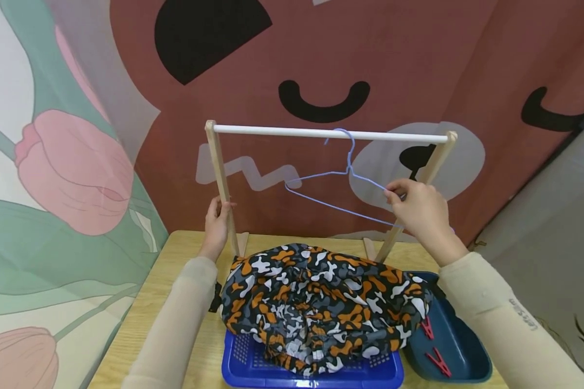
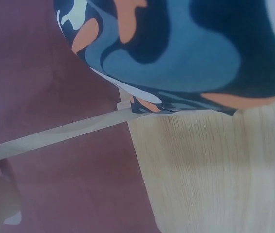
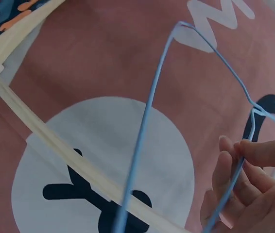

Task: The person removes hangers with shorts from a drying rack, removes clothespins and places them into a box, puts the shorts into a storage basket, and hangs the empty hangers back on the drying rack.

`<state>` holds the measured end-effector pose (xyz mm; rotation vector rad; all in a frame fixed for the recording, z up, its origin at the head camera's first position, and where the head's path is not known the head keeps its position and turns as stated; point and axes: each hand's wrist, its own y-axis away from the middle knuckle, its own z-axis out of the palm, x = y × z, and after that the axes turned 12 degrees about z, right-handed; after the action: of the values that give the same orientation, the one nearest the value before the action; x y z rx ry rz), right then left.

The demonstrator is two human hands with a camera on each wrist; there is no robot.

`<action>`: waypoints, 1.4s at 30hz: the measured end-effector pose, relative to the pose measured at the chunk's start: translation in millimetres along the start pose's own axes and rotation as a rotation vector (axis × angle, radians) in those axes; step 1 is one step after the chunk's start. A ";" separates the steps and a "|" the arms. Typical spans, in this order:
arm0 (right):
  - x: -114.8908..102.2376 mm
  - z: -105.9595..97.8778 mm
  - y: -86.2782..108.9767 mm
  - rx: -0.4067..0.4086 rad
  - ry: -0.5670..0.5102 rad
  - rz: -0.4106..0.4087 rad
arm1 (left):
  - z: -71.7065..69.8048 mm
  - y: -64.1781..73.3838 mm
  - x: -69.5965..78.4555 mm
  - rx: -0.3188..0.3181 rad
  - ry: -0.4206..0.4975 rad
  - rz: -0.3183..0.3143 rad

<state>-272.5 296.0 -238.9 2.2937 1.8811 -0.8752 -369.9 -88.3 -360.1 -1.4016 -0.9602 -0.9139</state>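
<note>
A blue wire hanger (image 1: 353,146) has its hook over the white rail (image 1: 282,131) of a small wooden rack. My right hand (image 1: 420,208) pinches the hanger's right shoulder wire between thumb and fingers; the right wrist view shows the same hand (image 3: 254,179) on the wire. At the rack's left post (image 1: 219,167), my left hand (image 1: 216,229) grips the wood partway down. Bunched camouflage fabric (image 1: 321,297) in orange, black, grey and white lies in front of the rack, over a blue basket (image 1: 311,382). In the left wrist view the fabric (image 2: 176,58) bulges close by.
Beside the basket stands a dark teal bin (image 1: 467,346) with red clothespins (image 1: 438,362) inside. The rack stands near the back edge of the wooden table (image 1: 146,324). Right behind it hangs a printed curtain (image 1: 399,48).
</note>
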 end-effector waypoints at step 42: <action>93.4 -6.0 69.2 -0.044 0.073 0.128 | -43.1 35.0 -57.6 -0.178 -0.001 -0.279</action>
<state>-197.4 363.3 -297.1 2.4193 1.7385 -0.7367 -358.1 -134.5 -424.3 -1.4377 -1.1152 -1.2312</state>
